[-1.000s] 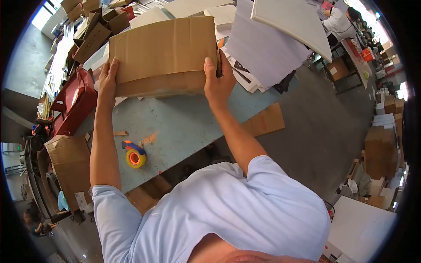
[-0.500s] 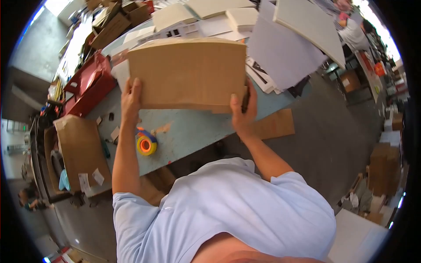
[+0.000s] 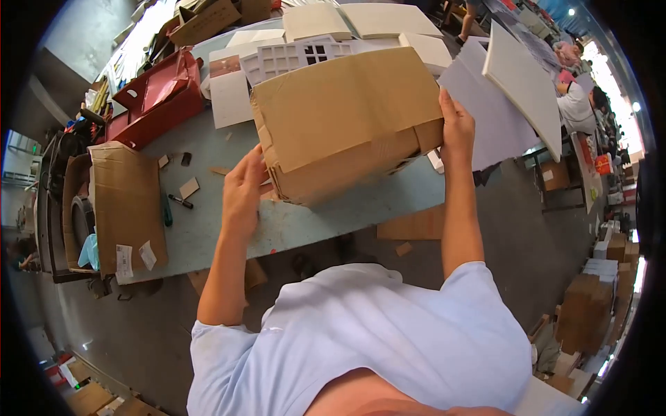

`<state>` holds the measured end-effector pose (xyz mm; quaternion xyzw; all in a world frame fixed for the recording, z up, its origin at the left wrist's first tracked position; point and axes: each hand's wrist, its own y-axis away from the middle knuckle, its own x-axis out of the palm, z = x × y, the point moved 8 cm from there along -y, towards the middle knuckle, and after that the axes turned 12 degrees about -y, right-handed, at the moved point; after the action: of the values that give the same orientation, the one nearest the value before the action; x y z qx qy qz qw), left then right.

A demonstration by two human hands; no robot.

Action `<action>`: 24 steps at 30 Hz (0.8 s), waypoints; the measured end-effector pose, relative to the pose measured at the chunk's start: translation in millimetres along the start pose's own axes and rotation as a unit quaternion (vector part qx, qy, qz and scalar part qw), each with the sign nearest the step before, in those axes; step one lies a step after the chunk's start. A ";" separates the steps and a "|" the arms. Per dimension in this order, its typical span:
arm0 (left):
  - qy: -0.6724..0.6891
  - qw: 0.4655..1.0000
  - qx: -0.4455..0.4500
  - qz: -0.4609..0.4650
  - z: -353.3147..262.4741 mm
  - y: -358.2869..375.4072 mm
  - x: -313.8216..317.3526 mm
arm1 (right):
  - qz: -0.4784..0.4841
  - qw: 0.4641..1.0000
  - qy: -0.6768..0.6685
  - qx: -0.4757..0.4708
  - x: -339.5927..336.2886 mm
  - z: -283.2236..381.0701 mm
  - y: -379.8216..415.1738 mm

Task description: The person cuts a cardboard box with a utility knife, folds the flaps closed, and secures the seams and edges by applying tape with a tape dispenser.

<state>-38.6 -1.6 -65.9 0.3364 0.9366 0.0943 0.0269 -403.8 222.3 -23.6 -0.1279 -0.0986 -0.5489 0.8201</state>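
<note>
Both hands have hold of a brown cardboard box (image 3: pixel 347 104), tilted above the blue-topped table (image 3: pixel 326 232). Its broad top side and the long side toward me show, with a strip of tape running over them. My left hand (image 3: pixel 243 187) is at the lower left corner, its fingertips partly hidden against the box. My right hand (image 3: pixel 458 128) grips the right end, thumb on the near edge and the other fingers mostly out of sight. A black marker (image 3: pixel 181 201) and a small pale square piece (image 3: pixel 189 188) lie on the table left of my left hand.
A red box (image 3: pixel 156 97) stands at the table's left, near an upright cardboard carton (image 3: pixel 128 208). White panels with window cutouts (image 3: pixel 284 59) and thick white blocks (image 3: pixel 392 19) lie behind. Large white boards (image 3: pixel 524 90) extend at right. Another person (image 3: pixel 577 107) sits farther right.
The box has turned and tilted, so its near long side now shows. My left hand moved to the lower corner, my right hand upward. The yellow-and-blue tape roll is out of sight.
</note>
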 end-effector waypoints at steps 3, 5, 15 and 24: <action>-0.129 0.987 -0.009 -0.100 102.9 -10.0 -86.7 | 0.005 0.997 0.081 -0.015 17.6 1.6 -7.4; -0.363 0.914 0.024 -0.179 187.0 -3.7 -128.8 | -0.013 0.997 0.066 -0.028 10.7 2.0 -3.3; -0.618 0.779 0.075 -0.077 276.6 -24.5 -110.3 | -0.082 0.983 0.159 -0.036 -10.7 27.7 7.3; 0.194 0.964 0.119 0.139 17.4 -0.2 -172.1 | 0.108 0.994 -0.028 0.006 113.1 57.7 185.5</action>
<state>96.2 -108.3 -85.3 0.4394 0.8724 0.0483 -0.2087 -190.5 209.4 46.4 -0.1477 -0.1105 -0.4531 0.8722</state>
